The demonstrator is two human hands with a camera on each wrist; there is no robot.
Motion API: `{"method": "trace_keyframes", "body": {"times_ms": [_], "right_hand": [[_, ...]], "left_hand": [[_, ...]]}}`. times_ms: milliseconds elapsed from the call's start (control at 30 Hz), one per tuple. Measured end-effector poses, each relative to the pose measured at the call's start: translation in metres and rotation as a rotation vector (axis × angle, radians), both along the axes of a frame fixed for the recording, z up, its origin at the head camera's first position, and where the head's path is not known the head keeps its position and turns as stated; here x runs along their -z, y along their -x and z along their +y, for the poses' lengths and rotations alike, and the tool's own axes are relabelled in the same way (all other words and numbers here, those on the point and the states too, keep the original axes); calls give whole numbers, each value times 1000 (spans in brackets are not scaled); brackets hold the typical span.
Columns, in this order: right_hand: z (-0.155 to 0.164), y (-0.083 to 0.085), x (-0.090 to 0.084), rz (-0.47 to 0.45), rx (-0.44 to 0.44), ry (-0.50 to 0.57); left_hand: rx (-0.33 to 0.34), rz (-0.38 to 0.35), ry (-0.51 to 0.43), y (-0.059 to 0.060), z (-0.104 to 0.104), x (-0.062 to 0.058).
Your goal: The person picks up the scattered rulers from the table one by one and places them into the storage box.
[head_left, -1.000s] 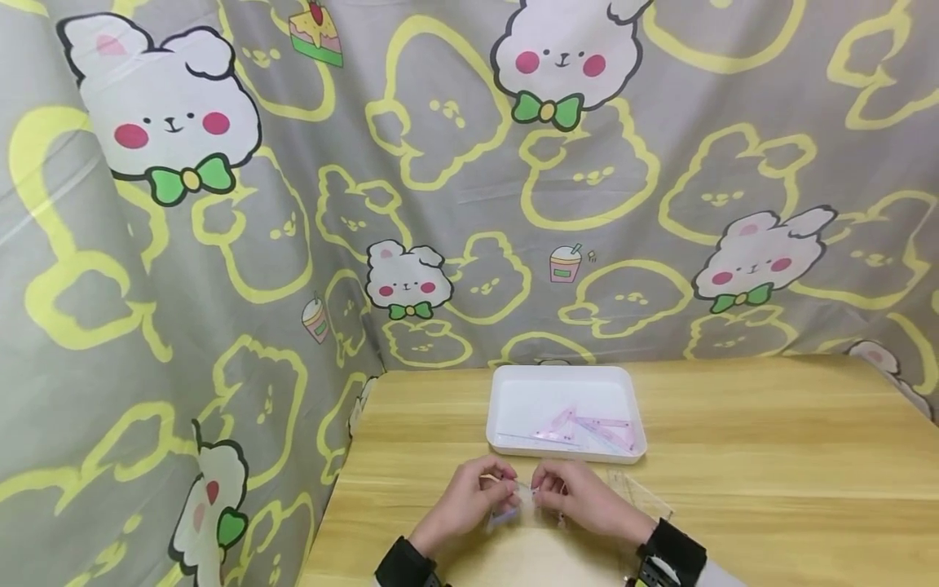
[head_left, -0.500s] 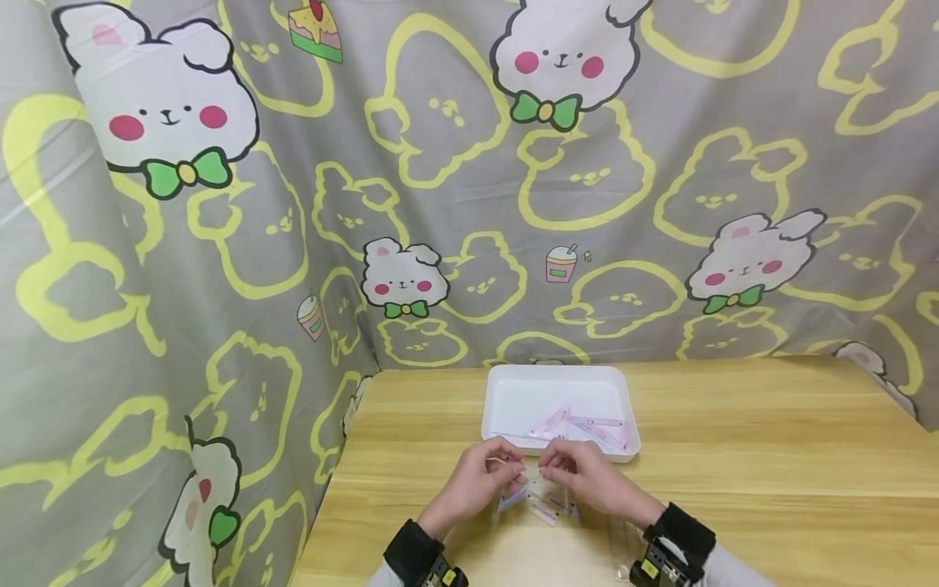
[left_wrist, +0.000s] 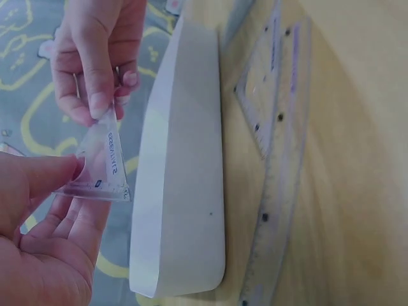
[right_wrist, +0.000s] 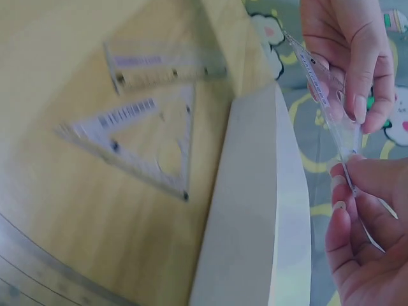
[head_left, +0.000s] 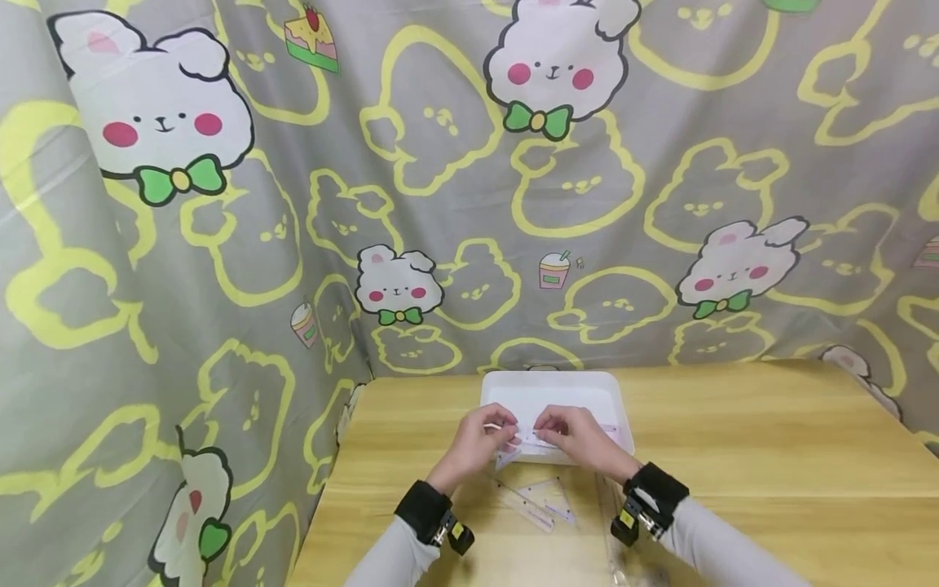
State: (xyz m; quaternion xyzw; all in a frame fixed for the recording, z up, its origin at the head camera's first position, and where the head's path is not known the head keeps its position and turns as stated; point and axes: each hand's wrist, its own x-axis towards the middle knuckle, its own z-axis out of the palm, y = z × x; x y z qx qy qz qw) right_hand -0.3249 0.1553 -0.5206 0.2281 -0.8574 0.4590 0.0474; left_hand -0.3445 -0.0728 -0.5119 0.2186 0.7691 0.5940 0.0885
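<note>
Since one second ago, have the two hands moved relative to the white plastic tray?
Yes. The left hand and right hand moved away from the person, from the bare wooden table short of the white plastic tray to above its near rim.

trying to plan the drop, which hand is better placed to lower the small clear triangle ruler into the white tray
Probably either; slight edge to the left hand. Both pinch the small clear plastic triangle ruler above the white plastic tray. The left holds its wide base, the right hand only its tip.

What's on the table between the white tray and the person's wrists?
Head view: a clear set square and a straight ruler lie flat on the wooden table, just on the near side of the white tray.
</note>
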Motion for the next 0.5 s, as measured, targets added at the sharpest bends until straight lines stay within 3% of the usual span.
{"method": "trace_keyframes", "body": {"times_ms": [200, 367, 500], "right_hand": [[9, 35, 4, -4, 55, -12], [17, 58, 14, -17, 84, -33], [20, 71, 25, -21, 103, -72]], "left_hand": [[-31, 25, 19, 30, 10, 1], [-74, 20, 76, 58, 21, 18], [-126, 36, 143, 73, 29, 32]]}}
